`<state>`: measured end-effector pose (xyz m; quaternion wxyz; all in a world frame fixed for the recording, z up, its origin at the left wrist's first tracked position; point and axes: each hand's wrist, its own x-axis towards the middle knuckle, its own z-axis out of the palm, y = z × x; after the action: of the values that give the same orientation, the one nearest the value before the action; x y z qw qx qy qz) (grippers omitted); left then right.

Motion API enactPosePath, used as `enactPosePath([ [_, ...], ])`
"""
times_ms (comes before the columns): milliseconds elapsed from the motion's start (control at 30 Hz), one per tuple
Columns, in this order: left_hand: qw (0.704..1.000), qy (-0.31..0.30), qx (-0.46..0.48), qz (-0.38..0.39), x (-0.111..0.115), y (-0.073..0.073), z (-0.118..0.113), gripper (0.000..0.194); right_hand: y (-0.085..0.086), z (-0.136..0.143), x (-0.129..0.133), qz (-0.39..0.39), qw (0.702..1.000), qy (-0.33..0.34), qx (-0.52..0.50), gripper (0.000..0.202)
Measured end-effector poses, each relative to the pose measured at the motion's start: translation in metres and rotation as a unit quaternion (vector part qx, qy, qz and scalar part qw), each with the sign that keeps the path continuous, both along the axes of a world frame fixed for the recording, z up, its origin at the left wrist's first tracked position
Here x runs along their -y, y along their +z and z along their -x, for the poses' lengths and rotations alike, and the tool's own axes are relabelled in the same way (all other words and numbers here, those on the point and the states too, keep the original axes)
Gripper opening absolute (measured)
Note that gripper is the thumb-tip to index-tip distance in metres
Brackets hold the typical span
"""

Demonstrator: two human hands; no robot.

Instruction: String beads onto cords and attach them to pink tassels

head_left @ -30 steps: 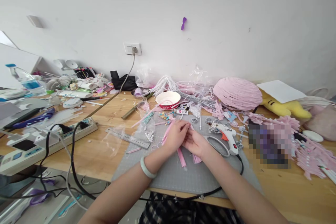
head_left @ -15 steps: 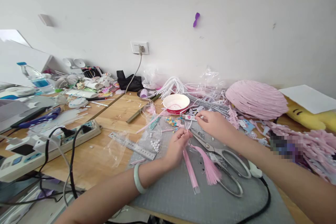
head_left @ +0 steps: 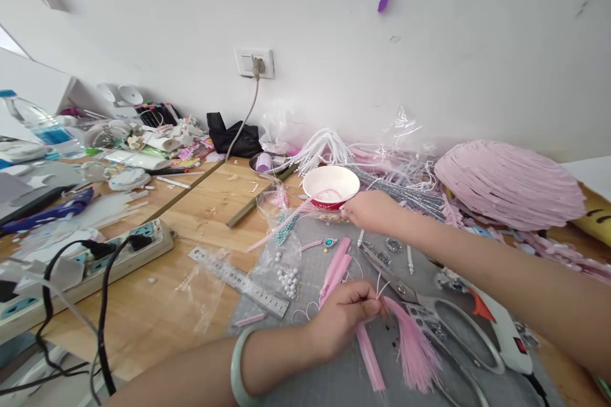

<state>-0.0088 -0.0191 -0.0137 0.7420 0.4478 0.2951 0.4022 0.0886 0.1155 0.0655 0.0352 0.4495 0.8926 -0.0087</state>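
Positions by clock face about the centre of the view, nearest first. Between 4 and 5 o'clock: pink tassel (head_left: 417,353), fanned over the grey mat (head_left: 329,391), upper end close to the left fingertips. At 5 o'clock: clear-sleeved pink strand (head_left: 370,359), flat on the mat. Between 5 and 6 o'clock: left hand (head_left: 341,321), closed in a narrow pinch on a thin white cord (head_left: 380,285), looped above the fingertips. At 4 o'clock: large scissors (head_left: 413,297), blades directed between 10 and 11 o'clock; farther right, white glue gun (head_left: 503,331). At 7 o'clock: steel ruler (head_left: 243,283). Between 6 and 7 o'clock: white beads (head_left: 288,282) in clear film. Between 3 and 4 o'clock, near the centre: right hand (head_left: 375,211), fingers drawn narrow beside the red-and-white bowl (head_left: 329,205); cannot tell whether gripping anything small. Toward 12 o'clock, beyond the bowl: white cords (head_left: 325,145) in a bundle.

Suggests, in judgement, a step of steadying the cord near the tassel with the left while reaching outward with the right. Calls next for a firm left pinch, an untangled loop, and fingertips clear of the scissor blades.
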Motion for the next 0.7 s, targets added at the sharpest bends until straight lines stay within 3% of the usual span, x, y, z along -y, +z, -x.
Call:
enactPosePath([
  [167, 0.998, 0.007, 0.014, 0.062, -0.003, -0.002, 0.0, 0.029, 0.024, -0.01, -0.023, 0.01, 0.999, -0.032, 0.009, 0.022],
  [400, 0.998, 0.007, 0.011, 0.065, -0.003, -0.001, 0.0, 0.03, 0.029, -0.013, -0.041, 0.014, 0.998, -0.054, -0.009, 0.02],
  [533, 0.998, 0.008, 0.003, 0.066, -0.004, 0.0, 0.001, 0.029, 0.024, -0.009, -0.035, 0.027, 0.997, -0.061, -0.03, 0.023],
  [700, 0.998, 0.012, 0.002, 0.062, -0.004, 0.001, 0.001, 0.028, 0.004, 0.008, -0.01, 0.076, 0.994, -0.045, -0.068, 0.028],
])
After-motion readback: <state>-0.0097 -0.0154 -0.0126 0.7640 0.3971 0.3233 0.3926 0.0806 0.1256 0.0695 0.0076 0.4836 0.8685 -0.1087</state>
